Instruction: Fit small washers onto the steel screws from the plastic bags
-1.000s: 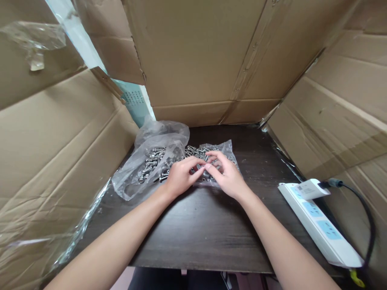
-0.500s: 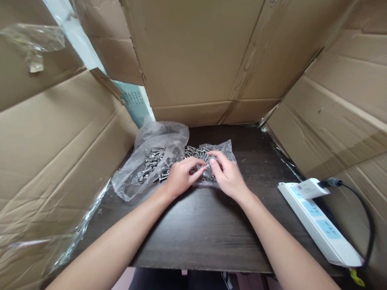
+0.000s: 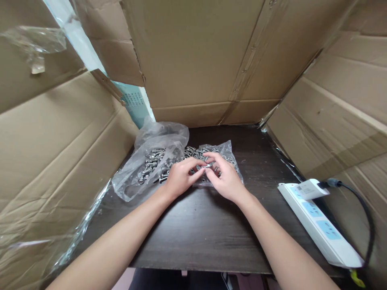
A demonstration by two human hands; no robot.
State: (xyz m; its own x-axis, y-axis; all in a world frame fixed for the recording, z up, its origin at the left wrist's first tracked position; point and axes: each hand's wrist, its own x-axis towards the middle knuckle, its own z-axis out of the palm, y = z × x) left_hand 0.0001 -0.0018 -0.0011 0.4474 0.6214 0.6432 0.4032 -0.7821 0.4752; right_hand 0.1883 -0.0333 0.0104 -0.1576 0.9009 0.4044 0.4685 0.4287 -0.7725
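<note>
One small bolt [image 3: 206, 166] is pinched by the left hand [image 3: 182, 176] above a clear bag [image 3: 227, 149]. The half-curled right hand [image 3: 226, 177] has just brought its thumb in, suggesting two-handed work; whether those fingers grip is unclear.

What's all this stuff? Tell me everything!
Table: one, dark brown, centre
Cardboard panels: several, brown, around table
Written sheet: one, pale teal, back left
Plastic scrap: one, clear, upper left
Crumpled bag: one, clear, table's left
Flat bag: one, clear, right of crumpled bag
Bolts: many, silver, at both bags
Small rings: several, silver, at flat bag
Metal piece: one, silver, over flat bag
Power strip: one, white, table's right
Adapter: one, white, on power strip
Cable: one, black, at adapter
Yellow piece: one, yellow, below power strip
Left hand: one, bare, holding metal piece
Right hand: one, bare, beside metal piece
</note>
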